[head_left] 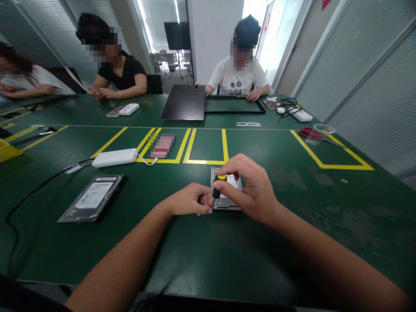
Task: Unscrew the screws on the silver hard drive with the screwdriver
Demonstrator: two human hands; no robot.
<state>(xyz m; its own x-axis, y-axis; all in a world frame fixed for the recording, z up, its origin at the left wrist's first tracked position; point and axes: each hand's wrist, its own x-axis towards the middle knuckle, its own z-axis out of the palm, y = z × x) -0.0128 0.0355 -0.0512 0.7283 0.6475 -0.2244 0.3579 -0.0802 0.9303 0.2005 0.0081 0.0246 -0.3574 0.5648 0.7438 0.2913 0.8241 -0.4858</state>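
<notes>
A hard drive (230, 203) lies flat on the green table in front of me, partly covered by my hands. My right hand (251, 188) pinches a short screwdriver (220, 185) with a black and yellow handle between thumb and fingers. The screwdriver stands nearly upright over the drive's left side; its tip is hard to make out. With fingers curled, my left hand (192, 199) grips the drive's near left edge, close to the screwdriver's lower end. A second hard drive (94, 195) with a white label rests on the table further left.
A white power strip (115, 157) with a black cable and a phone (163, 146) lie beyond the left drive. At right are a clear plastic cup (320, 133) and red-handled tool (310, 133). Across the table, a person handles a dark panel (183, 102) and black frame (235, 112).
</notes>
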